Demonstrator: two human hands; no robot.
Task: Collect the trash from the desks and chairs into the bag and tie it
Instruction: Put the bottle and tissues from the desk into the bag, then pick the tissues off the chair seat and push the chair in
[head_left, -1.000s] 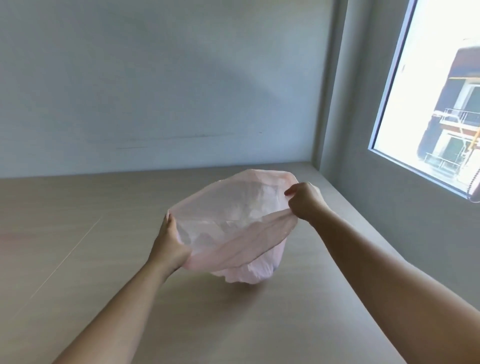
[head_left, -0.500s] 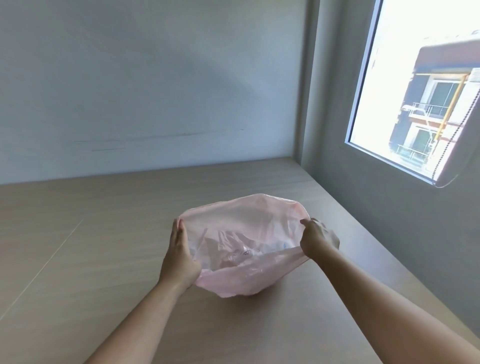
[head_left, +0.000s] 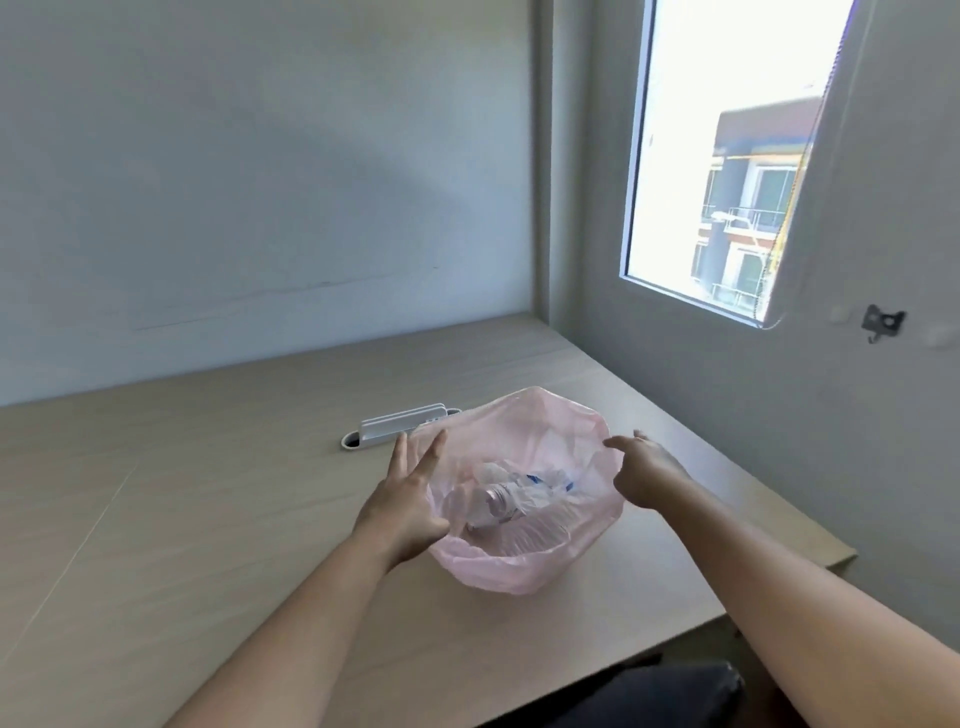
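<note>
A thin pink plastic bag (head_left: 524, 564) stands open-mouthed on the pale wooden desk (head_left: 208, 519). Inside it lie crumpled clear plastic bottles (head_left: 493, 506) and wrappers. My left hand (head_left: 408, 499) hovers at the bag's left rim, fingers spread, palm toward the bag. Over the right rim is my right hand (head_left: 641, 470), fingers extended and apart. Neither hand grips the plastic.
A white cable-outlet flap (head_left: 400, 423) is set into the desk just behind the bag. Walls close the desk at the back and right, with a window (head_left: 727, 156) on the right. A dark chair (head_left: 649, 696) sits below the desk's front edge.
Both hands have let go of the bag's rim and opened. The bag now rests on the desk with its mouth wide open. The view has tilted down.
</note>
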